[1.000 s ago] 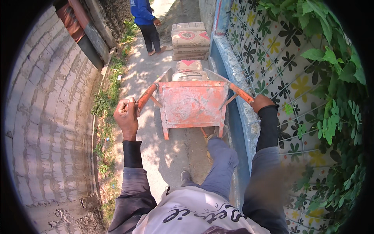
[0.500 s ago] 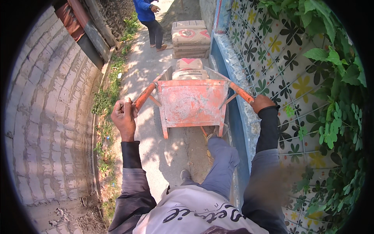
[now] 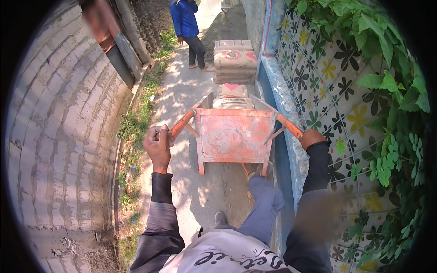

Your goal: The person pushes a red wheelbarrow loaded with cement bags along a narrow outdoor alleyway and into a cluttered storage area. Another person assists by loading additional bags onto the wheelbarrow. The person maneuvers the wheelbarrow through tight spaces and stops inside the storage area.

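An orange, worn wheelbarrow (image 3: 234, 136) stands before me, its flat back panel facing me. My left hand (image 3: 158, 144) is closed at the end of its left handle (image 3: 183, 123). Around the end of the right handle (image 3: 289, 125) my right hand (image 3: 312, 138) is wrapped. Paper cement sacks (image 3: 233, 103) lie in the wheelbarrow's tray, partly hidden behind the back panel. Both my arms reach forward, and one of my feet is close to the wheelbarrow's right rear leg.
Beyond the wheelbarrow, several cement sacks (image 3: 235, 63) are stacked on the path. A person in blue (image 3: 184, 20) stands left of the stack. A block wall (image 3: 68, 136) runs along the left; a low blue ledge (image 3: 284, 177) and flower-patterned wall (image 3: 339, 100) with leafy vines border the right.
The wheelbarrow, my hands and the stacked sacks appear lower and slightly farther right in the view. The person in blue has turned and raised one arm. My grip looks the same.
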